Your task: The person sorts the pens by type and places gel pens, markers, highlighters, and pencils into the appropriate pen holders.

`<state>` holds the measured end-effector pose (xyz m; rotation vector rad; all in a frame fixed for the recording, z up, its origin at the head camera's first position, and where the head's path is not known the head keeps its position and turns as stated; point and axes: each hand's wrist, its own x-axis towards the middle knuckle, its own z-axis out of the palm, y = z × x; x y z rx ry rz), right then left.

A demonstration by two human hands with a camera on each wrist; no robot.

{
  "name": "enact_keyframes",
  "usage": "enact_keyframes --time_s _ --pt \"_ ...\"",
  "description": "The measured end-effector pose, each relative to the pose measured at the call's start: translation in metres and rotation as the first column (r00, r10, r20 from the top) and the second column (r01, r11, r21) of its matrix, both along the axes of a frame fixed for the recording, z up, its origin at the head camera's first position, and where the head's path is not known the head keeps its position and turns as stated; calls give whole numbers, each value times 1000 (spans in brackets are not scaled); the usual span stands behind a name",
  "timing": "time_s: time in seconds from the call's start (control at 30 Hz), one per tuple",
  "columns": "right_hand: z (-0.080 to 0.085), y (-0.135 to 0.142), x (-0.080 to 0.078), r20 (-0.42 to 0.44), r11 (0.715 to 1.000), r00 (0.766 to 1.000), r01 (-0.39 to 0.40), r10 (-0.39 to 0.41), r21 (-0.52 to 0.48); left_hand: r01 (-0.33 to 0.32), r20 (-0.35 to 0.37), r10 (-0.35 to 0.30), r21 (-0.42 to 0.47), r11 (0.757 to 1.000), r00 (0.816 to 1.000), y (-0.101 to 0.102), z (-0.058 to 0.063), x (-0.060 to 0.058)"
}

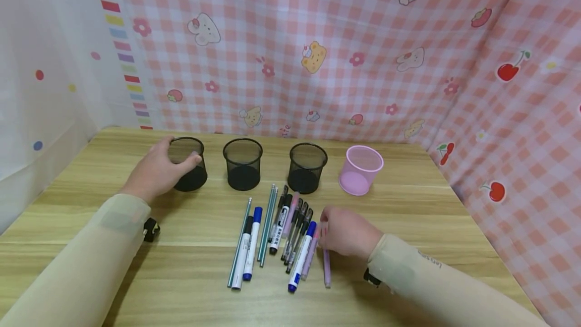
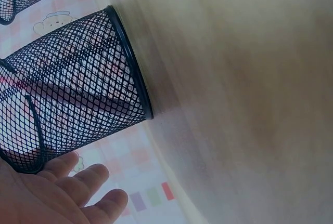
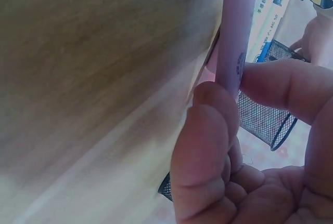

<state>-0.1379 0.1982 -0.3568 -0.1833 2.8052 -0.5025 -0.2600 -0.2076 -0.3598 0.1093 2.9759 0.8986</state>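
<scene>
My left hand is at the leftmost black mesh pen cup, thumb across its near side and fingertips at the back-left rim. The left wrist view shows several of its fingers spread beside the mesh cup. My right hand pinches a light purple pen between thumb and fingertips, low over the table. In the head view the lower end of that pen shows below the hand. Just left of it lie another purple pen with a pink end and a white marker with a blue cap.
Two more black mesh cups and a pink cup stand in a row at the back. Black-capped pens, markers and thin green pencils lie mid-table. A checked cloth hangs behind the wooden table.
</scene>
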Motion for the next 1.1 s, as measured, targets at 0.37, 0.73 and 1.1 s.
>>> enact_keyframes --time_s 0.37,0.73,1.1 --pt "6 0 -3 5 995 999 35 -35 -95 -6 21 6 2 1000 1000 -1 -1 -1" --pt "12 -2 -10 -46 984 997 53 -62 -169 -10 15 10 3 1000 1000 -1 0 0" --pt "23 -9 -26 -174 929 982 7 -77 -370 -11 4 11 7 1000 1000 -1 -2 -1"
